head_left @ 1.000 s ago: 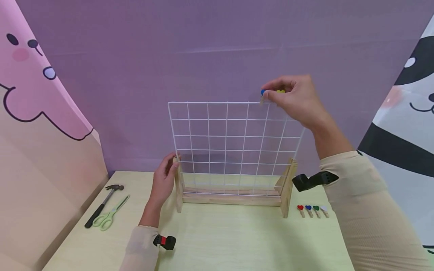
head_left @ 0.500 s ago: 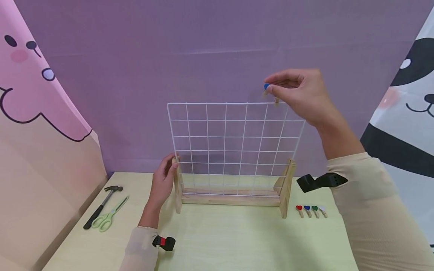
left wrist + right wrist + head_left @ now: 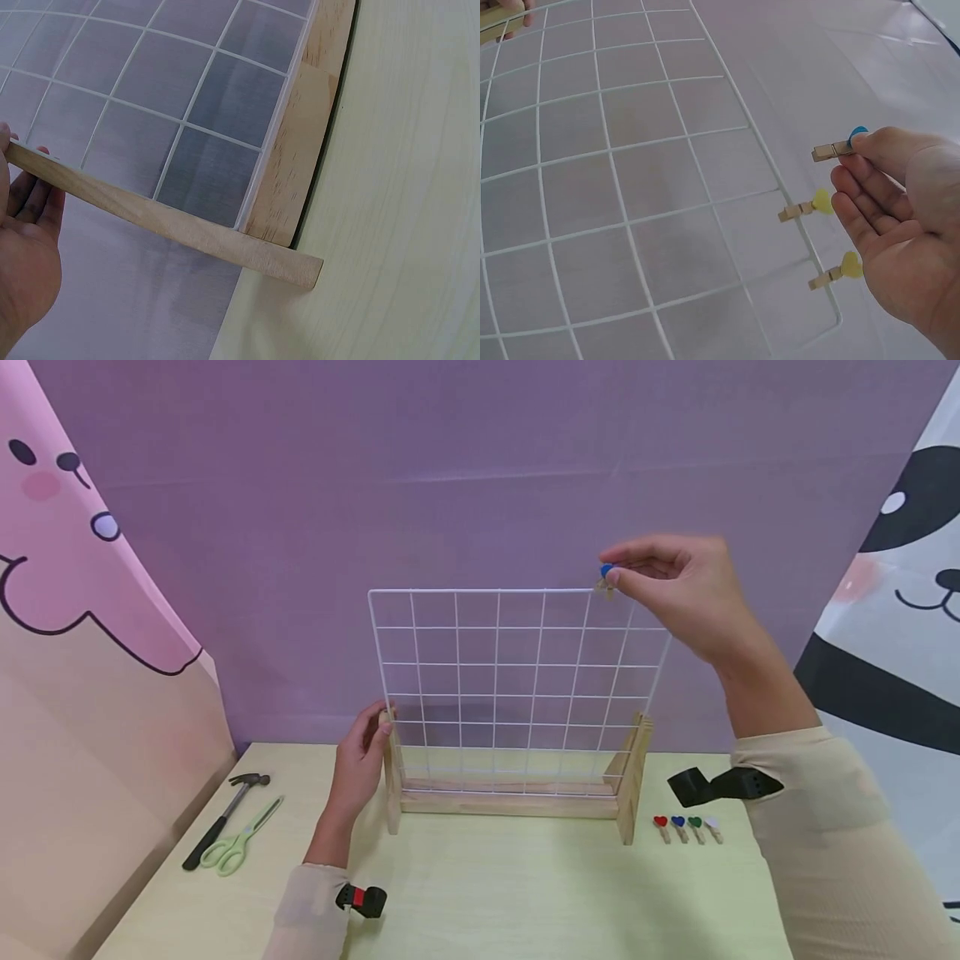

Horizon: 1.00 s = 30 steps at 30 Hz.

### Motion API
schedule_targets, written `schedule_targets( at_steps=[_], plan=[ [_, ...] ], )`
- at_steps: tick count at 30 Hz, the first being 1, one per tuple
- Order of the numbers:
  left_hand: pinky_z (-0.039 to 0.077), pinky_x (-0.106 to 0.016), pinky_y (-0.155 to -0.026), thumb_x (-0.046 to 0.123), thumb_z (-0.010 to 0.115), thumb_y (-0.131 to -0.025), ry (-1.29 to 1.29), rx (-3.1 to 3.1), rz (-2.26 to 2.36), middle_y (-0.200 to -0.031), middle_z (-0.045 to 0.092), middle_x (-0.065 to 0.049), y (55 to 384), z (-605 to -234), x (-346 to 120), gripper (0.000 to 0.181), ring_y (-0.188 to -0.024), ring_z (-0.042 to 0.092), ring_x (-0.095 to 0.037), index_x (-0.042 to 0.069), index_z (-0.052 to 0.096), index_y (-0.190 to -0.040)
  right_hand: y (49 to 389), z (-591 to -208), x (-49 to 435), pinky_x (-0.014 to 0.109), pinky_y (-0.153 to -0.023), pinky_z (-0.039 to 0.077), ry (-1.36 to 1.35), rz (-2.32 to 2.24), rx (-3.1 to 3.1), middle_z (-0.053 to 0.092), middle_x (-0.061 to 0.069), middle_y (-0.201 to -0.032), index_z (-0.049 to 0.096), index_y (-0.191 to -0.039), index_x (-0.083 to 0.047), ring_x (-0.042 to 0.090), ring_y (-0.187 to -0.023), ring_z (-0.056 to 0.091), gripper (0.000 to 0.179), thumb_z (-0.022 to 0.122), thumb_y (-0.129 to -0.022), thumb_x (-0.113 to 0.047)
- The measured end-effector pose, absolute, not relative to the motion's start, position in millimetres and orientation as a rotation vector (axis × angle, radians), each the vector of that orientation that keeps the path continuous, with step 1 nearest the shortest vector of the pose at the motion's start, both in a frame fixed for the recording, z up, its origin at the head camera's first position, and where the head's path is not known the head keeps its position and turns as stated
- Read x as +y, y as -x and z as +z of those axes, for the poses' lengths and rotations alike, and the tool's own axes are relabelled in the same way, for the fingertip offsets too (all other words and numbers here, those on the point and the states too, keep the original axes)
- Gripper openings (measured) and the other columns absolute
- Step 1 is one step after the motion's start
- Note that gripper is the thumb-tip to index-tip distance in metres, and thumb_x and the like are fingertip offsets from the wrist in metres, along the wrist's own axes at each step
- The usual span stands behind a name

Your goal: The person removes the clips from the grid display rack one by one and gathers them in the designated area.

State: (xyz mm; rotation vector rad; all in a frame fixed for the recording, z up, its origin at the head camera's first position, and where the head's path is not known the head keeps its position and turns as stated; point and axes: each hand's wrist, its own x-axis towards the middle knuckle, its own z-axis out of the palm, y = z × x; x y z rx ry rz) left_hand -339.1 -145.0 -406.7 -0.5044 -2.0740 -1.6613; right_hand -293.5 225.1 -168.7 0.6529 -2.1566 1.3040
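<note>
Moved since half a second ago: right hand point(image 3: 693, 597) with its blue heart clip point(image 3: 831, 152) — lower now, and farther toward the right end of the grid.

Wire grid point(image 3: 495, 696), white, upright in a wooden stand point(image 3: 510, 806). Handling advice: keep it still; bring the clip square over the top wire point(image 3: 480, 590), squeeze the heart end to part the nose, seat it fully, ease off slowly, and leave a gap from the neighbouring clip.

Left hand point(image 3: 360, 768), at the left upright point(image 3: 165, 223) of the stand. Thumb in front, fingers behind, gripping the wood — a sound brace, in judgement, if it does not tilt the frame.

Right hand, near the grid's upper right. Thumb and forefinger pinch the heart end, close together; remaining fingers bent, holding nothing.

Yellow heart clips point(image 3: 799, 212), two, fixed on the top wire.

Blue heart clip, one, nose toward the grid, apart from the wire in the right wrist view; whether the nose is parted, cannot tell.
</note>
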Motion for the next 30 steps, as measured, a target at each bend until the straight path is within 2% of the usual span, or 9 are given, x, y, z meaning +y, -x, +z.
schedule_targets(
  at_steps=[5, 11, 15, 21, 27, 30],
  plan=[
    [0.049, -0.015, -0.095, 0.012, 0.051, -0.109, 0.507, -2.084, -1.661, -0.139, 0.064, -0.021, 340.7, -407.8, -145.9, 0.04, -0.129, 0.06, -0.037, 0.0, 0.051, -0.147, 290.8, -178.9, 233.8, 0.011, -0.084, 0.055, -0.678, 1.299, -2.138, 0.078, -0.013, -0.099, 0.076, -0.114, 0.0, 0.001, -0.091, 0.073, 0.021, 0.073, -0.094, -0.003],
    [0.046, -0.009, -0.091, 0.012, 0.051, -0.109, 0.501, -2.07, -1.705, -0.139, 0.063, -0.023, 343.0, -408.9, -147.0, 0.039, -0.128, 0.058, -0.039, -0.001, 0.051, -0.146, 287.8, -189.0, 240.6, 0.012, -0.082, 0.056, -0.675, 1.268, -2.17, 0.078, -0.014, -0.1, 0.075, -0.115, 0.004, 0.002, -0.091, 0.074, 0.022, 0.074, -0.093, -0.003],
    [0.047, -0.009, -0.091, 0.011, 0.051, -0.109, 0.506, -2.056, -1.713, -0.139, 0.062, -0.026, 344.5, -409.6, -147.6, 0.039, -0.127, 0.057, -0.04, -0.002, 0.051, -0.146, 284.2, -196.9, 244.9, 0.011, -0.083, 0.055, -0.652, 1.21, -2.199, 0.077, -0.015, -0.1, 0.075, -0.117, 0.003, 0.002, -0.091, 0.073, 0.024, 0.074, -0.094, -0.005],
    [0.046, -0.008, -0.091, 0.012, 0.051, -0.109, 0.51, -2.058, -1.706, -0.14, 0.061, -0.027, 344.7, -409.8, -146.9, 0.039, -0.126, 0.058, -0.035, -0.001, 0.051, -0.146, 279.4, -212.2, 257.0, 0.009, -0.082, 0.054, -0.608, 1.179, -2.22, 0.076, -0.02, -0.101, 0.075, -0.118, 0.001, -0.002, -0.091, 0.072, 0.024, 0.073, -0.094, -0.003],
    [0.046, -0.01, -0.089, 0.013, 0.051, -0.109, 0.5, -2.057, -1.708, -0.139, 0.063, -0.024, 344.0, -410.3, -147.3, 0.039, -0.126, 0.059, -0.039, 0.001, 0.052, -0.146, 276.2, -233.9, 268.5, 0.009, -0.079, 0.054, -0.549, 1.152, -2.248, 0.076, -0.021, -0.098, 0.075, -0.118, -0.001, -0.001, -0.09, 0.072, 0.024, 0.074, -0.095, -0.008],
    [0.047, -0.01, -0.089, 0.012, 0.051, -0.109, 0.491, -2.055, -1.71, -0.139, 0.063, -0.023, 351.8, -416.8, -148.6, 0.039, -0.124, 0.06, -0.036, 0.002, 0.052, -0.146, 274.3, -246.3, 273.8, 0.009, -0.077, 0.054, -0.519, 1.149, -2.266, 0.077, -0.021, -0.098, 0.076, -0.118, -0.002, -0.001, -0.089, 0.072, 0.024, 0.074, -0.095, -0.009]
  ],
)
